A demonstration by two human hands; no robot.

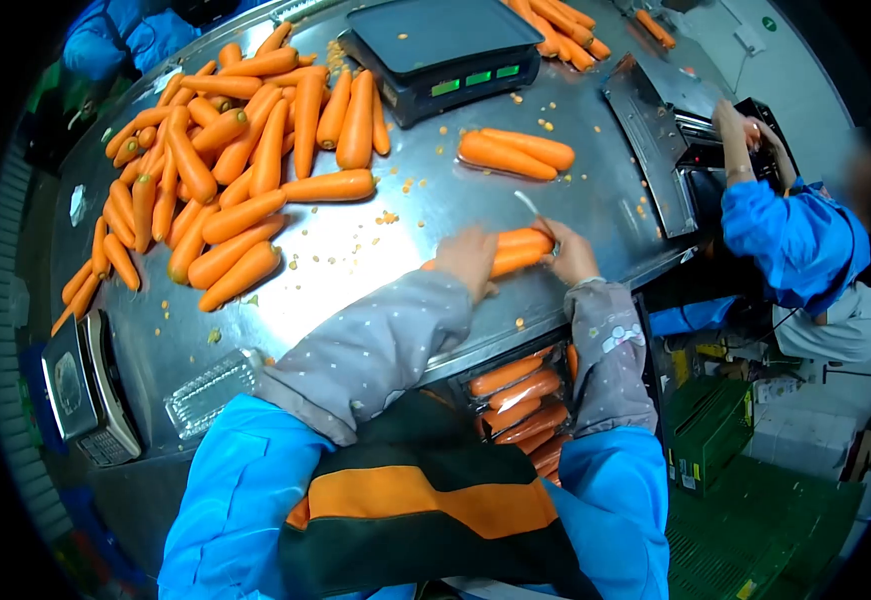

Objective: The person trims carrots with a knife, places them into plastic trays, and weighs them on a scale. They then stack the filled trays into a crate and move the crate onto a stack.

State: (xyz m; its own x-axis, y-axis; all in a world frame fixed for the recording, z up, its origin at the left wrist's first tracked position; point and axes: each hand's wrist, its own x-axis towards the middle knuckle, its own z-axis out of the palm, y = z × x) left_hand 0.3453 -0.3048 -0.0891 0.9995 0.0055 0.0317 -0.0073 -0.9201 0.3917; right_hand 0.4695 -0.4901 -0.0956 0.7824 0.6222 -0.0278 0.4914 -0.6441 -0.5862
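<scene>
Carrots lie side by side on the metal table in front of me. My left hand is over their left end, its fingers smeared by motion. At the right end my right hand has its fingers closed on the carrots, and a thin white strip sticks up beside it. Just beyond, a clear tray with two carrots sits on the table. Whether a tray lies under the carrots at my hands cannot be made out.
A large carrot pile covers the left; a black scale stands behind. Empty clear trays and a smaller scale are front left. Packed carrots fill a crate below the edge. A co-worker works at a machine on the right.
</scene>
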